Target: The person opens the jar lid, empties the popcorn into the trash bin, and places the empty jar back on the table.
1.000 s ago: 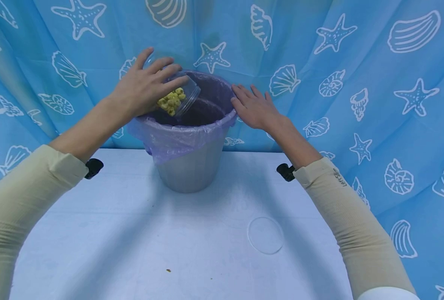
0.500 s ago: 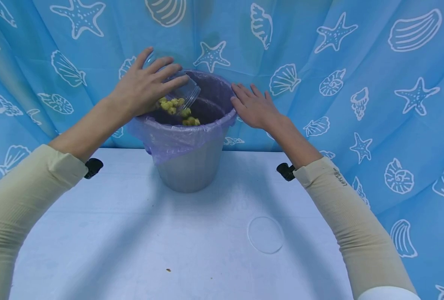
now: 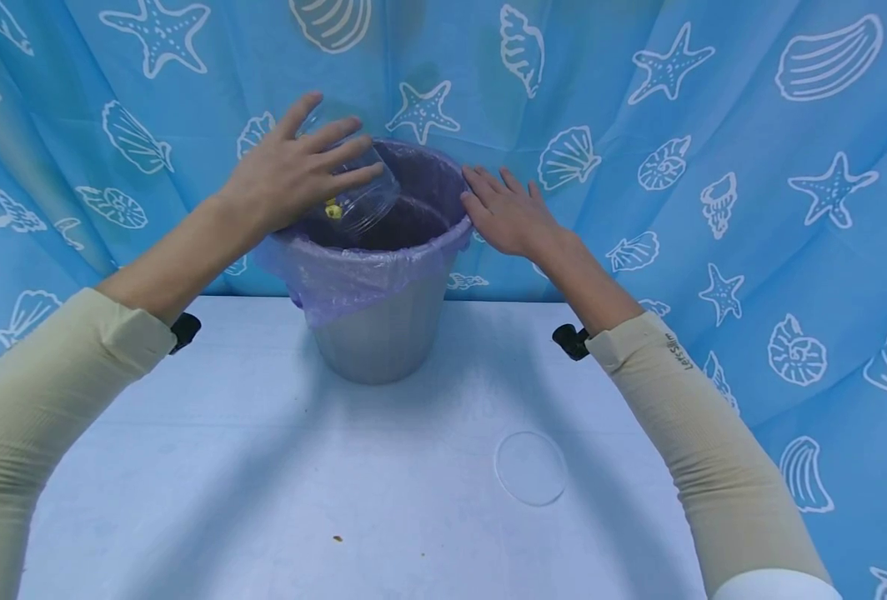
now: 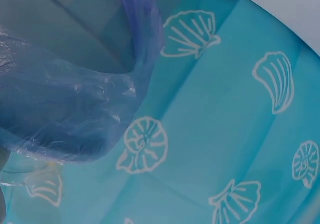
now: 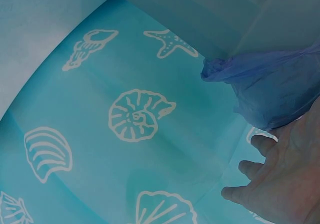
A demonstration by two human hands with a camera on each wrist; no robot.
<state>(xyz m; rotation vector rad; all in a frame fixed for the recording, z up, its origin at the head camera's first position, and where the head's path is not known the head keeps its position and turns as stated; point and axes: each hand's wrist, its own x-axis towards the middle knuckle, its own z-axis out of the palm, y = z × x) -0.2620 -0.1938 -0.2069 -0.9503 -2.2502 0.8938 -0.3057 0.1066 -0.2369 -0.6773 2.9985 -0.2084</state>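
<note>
My left hand (image 3: pixel 289 175) grips a clear plastic tub (image 3: pixel 378 190), tipped on its side over the mouth of a grey trash bin (image 3: pixel 383 333). A yellow piece of popcorn (image 3: pixel 333 210) shows in the tub beside the fingers. A purple bag (image 3: pixel 357 283) lines the bin and folds down over its rim. With fingers extended, my right hand (image 3: pixel 509 212) rests against the bin's right rim; its spread fingers also show beside the bag (image 5: pixel 280 92) in the right wrist view. In the left wrist view the tub's edge (image 4: pixel 25 171) appears below the bag.
On the white table (image 3: pixel 263 483) lies a thin, clear round lid (image 3: pixel 531 469), right of and nearer than the bin. A small brown crumb (image 3: pixel 337 538) is near the front. Behind the bin hangs a blue curtain (image 3: pixel 601 83) with white shells and starfish.
Popcorn has slid out of the tub and dropped into the bin, leaving one visible piece. My left hand has shifted slightly right and tilted the tub further. My right hand stays put.
</note>
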